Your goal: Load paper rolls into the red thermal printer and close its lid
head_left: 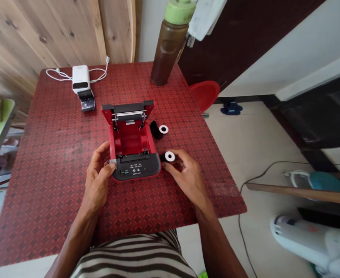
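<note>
A small red printer (132, 143) sits in the middle of the red patterned table (56, 154), its lid open and its paper bay bare. My left hand (98, 173) grips the printer's front left corner, thumb on its grey edge. My right hand (184, 172) is closed on a black paper roll with a white end (168, 156), just right of the printer's front. A second black roll with a white end (159, 129) lies on the table beside the printer's right side.
A white device (81, 78) with a white cable and a black piece in front of it stands at the back left. A tall brown bottle with a green cap (170, 42) stands at the far edge. A red stool (205, 94), cables and appliances are on the floor to the right.
</note>
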The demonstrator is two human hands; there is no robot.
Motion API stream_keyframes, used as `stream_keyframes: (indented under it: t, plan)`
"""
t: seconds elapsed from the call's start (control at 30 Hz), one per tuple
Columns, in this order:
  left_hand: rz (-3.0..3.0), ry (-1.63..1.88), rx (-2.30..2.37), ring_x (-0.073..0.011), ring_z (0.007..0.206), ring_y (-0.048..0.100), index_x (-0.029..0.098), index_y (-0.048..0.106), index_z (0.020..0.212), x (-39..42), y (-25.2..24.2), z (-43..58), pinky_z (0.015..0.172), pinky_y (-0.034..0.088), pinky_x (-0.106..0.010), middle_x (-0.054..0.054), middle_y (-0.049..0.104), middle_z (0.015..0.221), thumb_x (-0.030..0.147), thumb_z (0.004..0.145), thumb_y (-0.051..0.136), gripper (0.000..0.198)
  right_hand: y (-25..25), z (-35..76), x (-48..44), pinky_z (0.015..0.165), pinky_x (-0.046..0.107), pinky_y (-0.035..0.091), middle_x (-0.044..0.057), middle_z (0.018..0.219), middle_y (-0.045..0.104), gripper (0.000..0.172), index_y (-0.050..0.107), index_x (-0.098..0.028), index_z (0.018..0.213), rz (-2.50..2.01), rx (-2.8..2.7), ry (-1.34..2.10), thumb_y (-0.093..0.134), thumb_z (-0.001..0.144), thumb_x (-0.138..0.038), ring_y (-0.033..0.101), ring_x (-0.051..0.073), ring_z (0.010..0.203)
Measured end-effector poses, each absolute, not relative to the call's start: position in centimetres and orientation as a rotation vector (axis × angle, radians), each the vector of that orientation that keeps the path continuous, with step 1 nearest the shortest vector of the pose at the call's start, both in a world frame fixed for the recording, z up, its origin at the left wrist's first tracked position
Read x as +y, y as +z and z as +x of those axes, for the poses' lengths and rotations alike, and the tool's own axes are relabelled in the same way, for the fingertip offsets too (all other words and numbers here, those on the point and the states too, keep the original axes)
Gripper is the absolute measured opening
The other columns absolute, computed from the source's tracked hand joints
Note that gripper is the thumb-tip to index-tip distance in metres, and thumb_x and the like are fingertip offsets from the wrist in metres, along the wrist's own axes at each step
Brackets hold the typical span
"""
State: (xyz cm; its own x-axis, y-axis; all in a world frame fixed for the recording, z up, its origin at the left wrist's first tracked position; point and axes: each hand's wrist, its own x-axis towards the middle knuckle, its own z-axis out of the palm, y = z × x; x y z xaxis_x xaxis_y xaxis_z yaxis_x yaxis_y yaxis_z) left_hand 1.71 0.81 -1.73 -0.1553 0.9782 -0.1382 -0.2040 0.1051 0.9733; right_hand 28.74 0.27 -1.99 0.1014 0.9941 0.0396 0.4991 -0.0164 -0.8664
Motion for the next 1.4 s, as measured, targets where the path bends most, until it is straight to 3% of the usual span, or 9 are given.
stream_keyframes:
  t: [0.17,0.3,0.47,0.6,0.73,0.9,1.07,1.2,1.4]
  plan:
    - [0.874,1.315,1.219,-0.0357,0.148,0.067,0.031,0.073,0.145,0.7,-1.7,1.8,0.126,0.053,-0.055,-0.008,0.075,0.154,0.042,0.087,0.087,0.061,1.8,30.7,-0.8,0.105,0.049,0.067,0.006,0.122,0.084,0.026,0.075,-0.028,0.118,-1.503,-1.286,1.018,0.083,0.093,-0.034,0.081,0.027,0.115]
    - [0.895,1.296,1.196,-0.0354,0.148,0.067,0.031,0.070,0.151,0.6,-2.0,1.7,0.126,0.053,-0.055,-0.009,0.072,0.159,0.042,0.091,0.084,0.063,5.7,31.0,0.0,0.096,0.045,0.068,0.006,0.117,0.085,0.026,0.078,-0.029,0.119,-1.436,-1.511,1.063,0.084,0.095,-0.035,0.081,0.027,0.107]
    - [0.936,1.279,1.180,-0.0339,0.143,0.070,0.032,0.069,0.154,0.4,-2.0,1.6,0.117,0.058,-0.051,-0.009,0.072,0.159,0.040,0.096,0.080,0.059,8.2,28.2,3.7,0.103,0.049,0.064,0.006,0.120,0.085,0.027,0.079,-0.028,0.126,-1.355,-2.039,0.695,0.080,0.099,-0.023,0.079,0.027,0.108]
    - [0.928,1.257,1.178,-0.0338,0.131,0.075,0.031,0.067,0.154,0.3,-1.4,1.8,0.110,0.061,-0.053,-0.010,0.075,0.153,0.042,0.096,0.079,0.060,8.4,24.3,6.3,0.101,0.047,0.062,0.008,0.112,0.085,0.020,0.078,-0.024,0.116,-1.382,-2.368,0.461,0.073,0.103,-0.010,0.076,0.030,0.112]
    - [0.911,1.264,1.196,-0.0357,0.137,0.073,0.029,0.068,0.151,0.3,-0.9,2.0,0.110,0.061,-0.053,-0.011,0.076,0.151,0.042,0.093,0.080,0.060,8.4,21.2,7.3,0.093,0.044,0.059,0.013,0.107,0.084,0.015,0.078,-0.018,0.113,-1.530,-2.580,0.286,0.069,0.105,-0.009,0.076,0.033,0.110]
    - [0.881,1.266,1.201,-0.0341,0.134,0.074,0.029,0.069,0.150,0.3,-0.6,2.1,0.108,0.062,-0.050,-0.010,0.077,0.150,0.040,0.092,0.081,0.060,8.6,19.5,7.5,0.085,0.042,0.053,0.012,0.099,0.084,0.025,0.078,-0.019,0.107,-1.515,-2.704,0.108,0.064,0.101,0.001,0.076,0.032,0.103]
    - [0.889,1.248,1.200,-0.0347,0.132,0.075,0.029,0.067,0.151,0.2,-0.5,2.1,0.105,0.063,-0.051,-0.010,0.079,0.143,0.040,0.094,0.080,0.060,7.9,18.9,8.0,0.081,0.041,0.053,0.013,0.098,0.085,0.024,0.079,-0.020,0.109,-1.581,-2.682,0.109,0.070,0.096,-0.001,0.078,0.032,0.099]
    - [0.892,1.250,1.194,-0.0338,0.131,0.075,0.030,0.067,0.151,0.2,-0.5,2.1,0.107,0.063,-0.051,-0.010,0.078,0.147,0.042,0.094,0.081,0.060,7.0,18.8,8.9,0.087,0.043,0.054,0.013,0.097,0.084,0.026,0.080,-0.021,0.103,-1.597,-2.676,0.180,0.070,0.093,0.000,0.078,0.034,0.102]
    - [0.871,1.261,1.190,-0.0320,0.124,0.078,0.029,0.069,0.151,0.2,-0.6,2.0,0.105,0.063,-0.050,-0.010,0.078,0.148,0.041,0.093,0.082,0.061,6.3,18.6,10.2,0.086,0.043,0.054,0.014,0.095,0.084,0.024,0.084,-0.021,0.097,-1.646,-2.725,0.185,0.066,0.099,-0.005,0.078,0.032,0.093]
